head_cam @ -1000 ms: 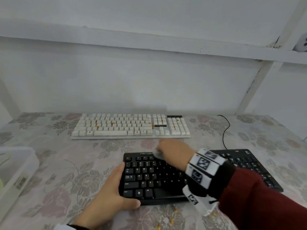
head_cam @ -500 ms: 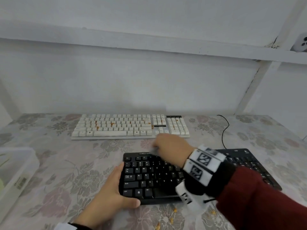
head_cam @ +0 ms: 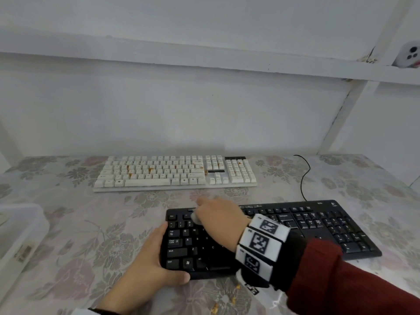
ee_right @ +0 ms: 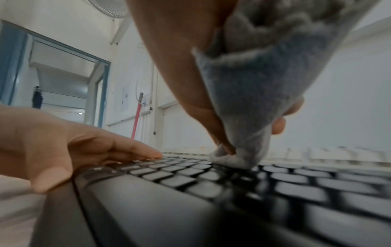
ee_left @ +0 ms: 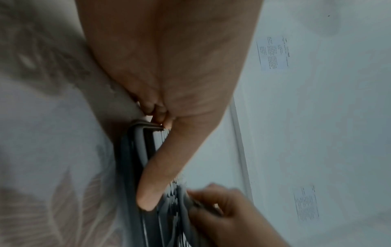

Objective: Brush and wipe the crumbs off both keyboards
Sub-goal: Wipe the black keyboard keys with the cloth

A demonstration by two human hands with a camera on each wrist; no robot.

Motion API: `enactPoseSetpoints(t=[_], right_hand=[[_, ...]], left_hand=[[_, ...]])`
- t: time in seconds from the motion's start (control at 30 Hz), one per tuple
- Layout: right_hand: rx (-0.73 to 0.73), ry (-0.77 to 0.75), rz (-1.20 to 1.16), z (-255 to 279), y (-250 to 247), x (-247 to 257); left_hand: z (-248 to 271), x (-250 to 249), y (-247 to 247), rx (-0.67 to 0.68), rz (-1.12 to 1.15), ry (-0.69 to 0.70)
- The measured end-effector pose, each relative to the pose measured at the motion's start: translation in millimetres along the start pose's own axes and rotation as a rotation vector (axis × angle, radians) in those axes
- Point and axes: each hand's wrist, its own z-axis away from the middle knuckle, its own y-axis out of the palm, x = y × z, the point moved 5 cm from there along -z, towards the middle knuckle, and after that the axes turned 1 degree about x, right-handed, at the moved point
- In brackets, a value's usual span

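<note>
The black keyboard (head_cam: 295, 230) lies flat on the flowered tablecloth (head_cam: 68, 223), its low dark keys free of visible crumbs; a few orange crumbs (head_cam: 236, 287) sit on the cloth just off its near edge, below the right wrist. The left hand (head_cam: 147, 267) clasps the keyboard's left end, thumb curled along the near edge and fingers resting over the outer keys. The right hand (head_cam: 218, 221) pinches a bunched grey cloth (ee_right: 249, 86) between thumb and fingers, the cloth's tip pressed onto the top key rows just beyond the left hand's fingertips. Past the right hand's knuckles, across a bare strip of tablecloth, lies the white keyboard (head_cam: 175, 171), parallel to the black one and apart from it, with orange crumbs scattered among its keys. A black cable (head_cam: 303, 178) curves away from the black keyboard's far edge, right of the right hand. Well left of the left hand stands a clear plastic box (head_cam: 20, 235) at the table's edge.
</note>
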Motion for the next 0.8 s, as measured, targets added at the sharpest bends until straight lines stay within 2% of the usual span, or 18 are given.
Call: enactPoseSetpoints(t=[0.2,0.43,0.5,0.63,0.73,0.8], right_hand=[[0.044,0.149,-0.074,32.4,9.2,-50.4],[0.081,0.377,-0.057,37.9,3.2,-76.8],[0.054,0.351,-0.137,25.6,-6.6,-64.9],[0.059,0.176,-0.306,-13.1,-13.4,-10.0],[0.025,0.009,-0.206,-30.7,-15.1,33.8],[-0.005,-0.004,-0.128,-32.5,-11.3,46.1]], left_hand=[[3.0,-3.6,-0.2,0.013,-0.105,-0.020],[7.2,-7.3,2.4,0.015,-0.152,-0.042],[8.3,-10.4,3.4,0.011,-0.148,-0.043],[7.0,-9.4,4.2,0.000,-0.074,-0.075],[3.2,-5.4,3.4,0.026,-0.120,-0.125],[2.3,-5.1,0.6,0.002,-0.116,-0.121]])
